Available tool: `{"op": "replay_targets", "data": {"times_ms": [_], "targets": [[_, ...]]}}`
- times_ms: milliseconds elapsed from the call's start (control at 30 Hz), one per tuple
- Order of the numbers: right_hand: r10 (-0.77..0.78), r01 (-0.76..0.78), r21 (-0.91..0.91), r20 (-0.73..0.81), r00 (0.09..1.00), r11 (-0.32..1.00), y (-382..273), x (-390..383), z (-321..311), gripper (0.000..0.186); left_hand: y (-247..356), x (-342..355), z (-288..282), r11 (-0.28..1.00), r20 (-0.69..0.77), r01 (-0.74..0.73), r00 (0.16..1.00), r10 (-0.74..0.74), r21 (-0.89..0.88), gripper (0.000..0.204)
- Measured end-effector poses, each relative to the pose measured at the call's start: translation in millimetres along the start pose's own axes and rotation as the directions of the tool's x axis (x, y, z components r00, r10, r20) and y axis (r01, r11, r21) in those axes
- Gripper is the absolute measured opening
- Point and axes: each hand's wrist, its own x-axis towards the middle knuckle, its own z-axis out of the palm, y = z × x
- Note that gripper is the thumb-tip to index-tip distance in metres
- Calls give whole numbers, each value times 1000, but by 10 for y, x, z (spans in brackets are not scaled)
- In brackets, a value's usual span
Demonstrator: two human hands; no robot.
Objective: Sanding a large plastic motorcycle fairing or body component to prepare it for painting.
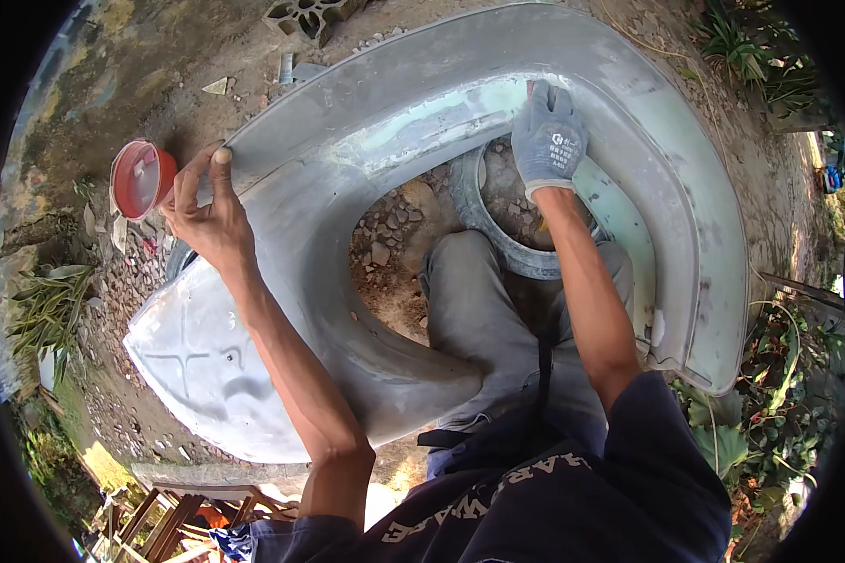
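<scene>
A large curved grey panel, shaped like a vehicle fender with a deep arch, lies across the view. Pale green patches show along its inner curve. My bare left hand is at the panel's left edge, thumb and fingers bent around that edge. Just beyond its knuckles is a red cup with cloudy liquid, overlapping the hand in view. My right hand, in a grey work glove, presses on the arch's upper inner surface with fingers bent. A small reddish bit shows at its fingertips; the glove hides the rest.
A tyre-like grey ring lies under the arch, around my knees. Stones and gravel cover the ground there. A patterned block sits at the far edge, plants grow at both sides, and wooden pieces lie lower left.
</scene>
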Motion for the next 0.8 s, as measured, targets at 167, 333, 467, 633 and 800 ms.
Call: {"op": "replay_targets", "data": {"times_ms": [167,333,467,633,800], "targets": [[-10,8,59,42,999,998,-1022,-201,-209,30,-102,16,-20,997,-9,-64,998,65,53,21],[-167,158,146,57,984,977,-628,-126,-202,34,-121,-4,-72,995,-4,-66,998,67,70,20],[4,-2,-26,63,998,1000,-598,9,-94,33,-89,12,-14,1000,8,-16,1000,16,-4,24],[-288,255,208,146,947,944,-1708,-463,-398,40,-125,-20,-12,999,15,-16,1000,15,30,22],[-261,240,238,64,963,941,-1216,-320,-302,45,-149,11,-92,999,13,12,1000,-13,42,23]]}}
